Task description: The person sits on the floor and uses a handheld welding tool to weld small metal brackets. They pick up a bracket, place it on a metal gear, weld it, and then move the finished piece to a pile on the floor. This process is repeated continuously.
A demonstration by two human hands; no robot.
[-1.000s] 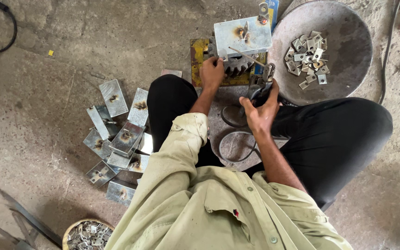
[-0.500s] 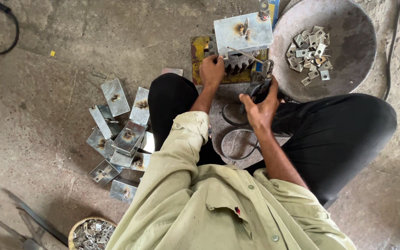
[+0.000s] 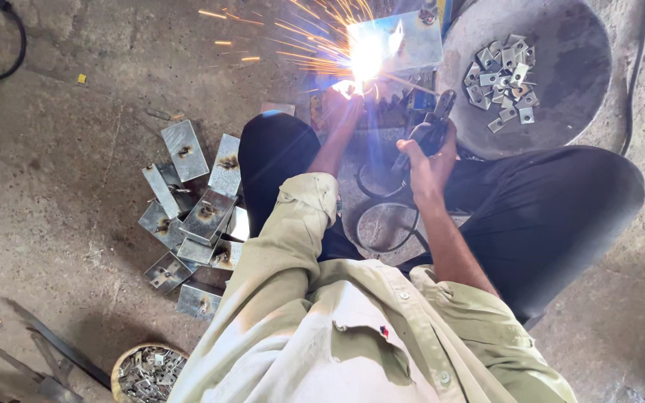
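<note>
**Arc struck at the plate**

A bright welding flash (image 3: 365, 56) now burns at the square metal plate (image 3: 412, 41) near the top centre, throwing orange sparks (image 3: 285, 30) toward the upper left. The right hand (image 3: 427, 153), earlier open-palmed, now grips the electrode holder (image 3: 433, 123).

A metal workshop, worked at floor level. Bare, stained concrete floor (image 3: 76, 149) all around. Bright welding arc (image 3: 363, 56) with orange sparks just ahead of the left hand (image 3: 341, 108); welding electrode holder (image 3: 431, 127) gripped in the right hand (image 3: 427, 160). Heap of welded steel plates (image 3: 192, 209) left of the grip, round metal pan (image 3: 561, 97) of small cut metal pieces (image 3: 505, 75) to its right, black cable (image 3: 382, 216) looped just below.
</note>
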